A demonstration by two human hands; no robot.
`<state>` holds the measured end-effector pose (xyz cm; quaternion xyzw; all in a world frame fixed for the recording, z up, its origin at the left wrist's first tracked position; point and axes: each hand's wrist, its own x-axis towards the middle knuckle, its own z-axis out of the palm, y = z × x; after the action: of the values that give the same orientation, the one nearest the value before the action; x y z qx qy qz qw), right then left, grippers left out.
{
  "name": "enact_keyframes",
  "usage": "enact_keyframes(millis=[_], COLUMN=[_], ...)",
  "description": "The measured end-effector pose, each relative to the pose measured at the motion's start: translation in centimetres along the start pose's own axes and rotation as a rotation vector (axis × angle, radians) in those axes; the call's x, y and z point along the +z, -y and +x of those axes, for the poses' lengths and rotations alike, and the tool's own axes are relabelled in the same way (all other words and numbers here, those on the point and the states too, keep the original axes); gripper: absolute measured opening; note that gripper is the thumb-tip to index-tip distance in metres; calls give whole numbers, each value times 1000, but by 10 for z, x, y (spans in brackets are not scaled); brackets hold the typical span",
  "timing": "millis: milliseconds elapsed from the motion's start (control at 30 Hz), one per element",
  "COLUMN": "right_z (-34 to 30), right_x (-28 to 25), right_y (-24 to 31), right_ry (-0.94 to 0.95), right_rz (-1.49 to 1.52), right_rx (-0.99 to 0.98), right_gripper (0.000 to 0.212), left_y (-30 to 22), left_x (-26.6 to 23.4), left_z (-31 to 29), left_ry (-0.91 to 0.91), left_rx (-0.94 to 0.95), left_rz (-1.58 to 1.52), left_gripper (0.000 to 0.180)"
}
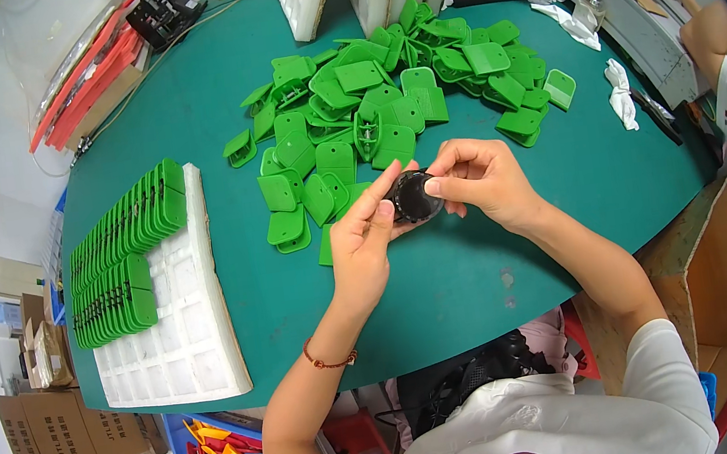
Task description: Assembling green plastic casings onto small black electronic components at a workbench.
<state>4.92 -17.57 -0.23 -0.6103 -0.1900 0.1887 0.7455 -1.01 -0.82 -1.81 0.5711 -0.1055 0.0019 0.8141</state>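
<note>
At frame centre, your left hand (364, 244) and right hand (485, 178) both have fingers clamped on one round black part (413, 198). Above it, dozens of green plastic pieces (383, 103) lie heaped on the table (464, 278). One white foam tray (184, 336) sits at the left.

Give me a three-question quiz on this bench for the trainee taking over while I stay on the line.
1. True or false: both hands hold the small black round part.
2. Where do the sorted green plastic pieces stand? A) in rows on the white foam tray at the person's left B) in a cardboard box C) on the floor
3. Fill in: the loose pile of green pieces lies on the ____ table top.

Key:
1. True: fingers of the left hand and right hand both grip it.
2. A
3. Green
</note>
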Motion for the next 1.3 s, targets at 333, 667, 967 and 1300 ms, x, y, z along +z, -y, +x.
enact_keyframes(millis=[333,667,967,1300], right_z=[1,0,0,0], right_x=[-2,1,-1,-4], right_y=[-3,0,-6,-9], right_ry=[26,2,18,36], right_rz=[5,-4,-12,-9], right_rx=[-19,4,-40,-83], right_gripper=[11,7,11,16], left_y=[0,-1,0,-3], left_x=[0,1,0,3], left_z=[0,0,0,-2], left_ry=[-1,-14,-13,-42], left_rx=[0,-9,-7,2], left_rz=[2,4,-7,33], left_gripper=[35,36,36,43])
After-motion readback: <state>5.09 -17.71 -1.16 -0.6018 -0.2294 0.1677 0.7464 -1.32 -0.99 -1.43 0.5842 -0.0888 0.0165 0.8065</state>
